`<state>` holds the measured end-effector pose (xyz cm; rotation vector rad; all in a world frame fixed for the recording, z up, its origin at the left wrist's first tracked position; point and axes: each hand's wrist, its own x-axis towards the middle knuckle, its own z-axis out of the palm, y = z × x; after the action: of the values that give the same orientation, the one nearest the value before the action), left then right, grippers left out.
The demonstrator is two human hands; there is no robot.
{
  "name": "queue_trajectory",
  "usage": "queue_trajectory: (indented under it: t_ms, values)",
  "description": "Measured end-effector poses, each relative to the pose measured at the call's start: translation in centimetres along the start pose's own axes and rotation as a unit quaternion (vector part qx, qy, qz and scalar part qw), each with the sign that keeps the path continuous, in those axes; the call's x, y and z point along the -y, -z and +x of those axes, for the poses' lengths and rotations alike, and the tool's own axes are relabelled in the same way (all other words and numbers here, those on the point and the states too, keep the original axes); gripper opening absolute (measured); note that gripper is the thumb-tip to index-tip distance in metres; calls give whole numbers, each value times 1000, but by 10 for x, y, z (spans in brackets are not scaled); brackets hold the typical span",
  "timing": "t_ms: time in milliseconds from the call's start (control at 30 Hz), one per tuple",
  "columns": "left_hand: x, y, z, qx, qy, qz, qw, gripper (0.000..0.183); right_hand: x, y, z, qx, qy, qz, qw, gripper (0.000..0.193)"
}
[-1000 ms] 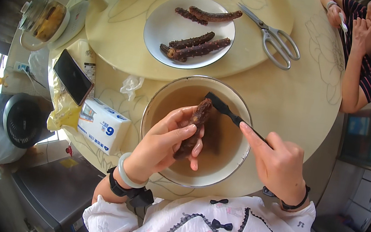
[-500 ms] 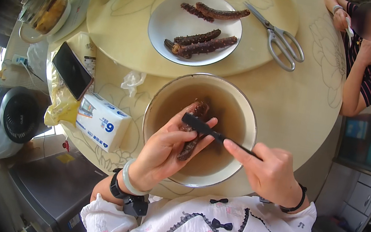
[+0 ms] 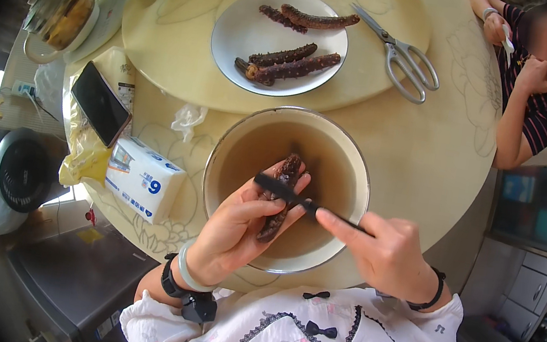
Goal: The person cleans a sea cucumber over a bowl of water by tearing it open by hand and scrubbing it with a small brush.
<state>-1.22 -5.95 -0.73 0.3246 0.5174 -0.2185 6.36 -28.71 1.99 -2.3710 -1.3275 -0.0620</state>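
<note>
My left hand [image 3: 226, 224] holds a dark, knobbly sea cucumber [image 3: 290, 166] over a wide, pale basin [image 3: 210, 186] of cloudy brown water. The sea cucumber lies lengthwise across my fingers, with the thumb along its side. In my right hand [image 3: 396, 256] is a slim black brush [image 3: 276, 187] shaped like a toothbrush, gripped by its handle with the index finger stretched along it. Its head lies across the sea cucumber; the bristles cannot be seen. Beyond the basin, a white plate [image 3: 234, 32] bears several more sea cucumbers [image 3: 297, 67].
Metal scissors [image 3: 405, 59] lie right of the plate on the raised round turntable [image 3: 162, 60]. To the left are a tissue pack [image 3: 143, 179], a phone [image 3: 101, 103] and a glass pot [image 3: 62, 16]. Another person [image 3: 540, 91] sits at the far right.
The brush head has slid slightly left and nearer to me across the sea cucumber. The whole view has shifted a little; both hands keep their holds.
</note>
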Motion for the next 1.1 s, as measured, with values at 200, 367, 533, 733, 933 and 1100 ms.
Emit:
queue_trajectory:
  t_ms: [200,367,533,733,933,1100]
  values:
    - [1,-1,0,-3,4,7,1000,64,-11,3,4,-3,-34,-44,998,64]
    - [-2,1,0,11,2,13,1000,63,-6,7,7,21,-29,11,999,58]
    - [-1,-1,2,10,3,17,1000,64,1,13,2,41,-23,34,998,58]
    - [2,5,2,17,-4,13,1000,61,-13,5,9,22,-41,-12,999,58]
    - [3,6,7,-22,6,5,1000,60,-12,-3,11,28,-53,-68,996,58]
    - [2,5,7,-25,7,46,999,60,5,11,4,84,-10,6,996,58]
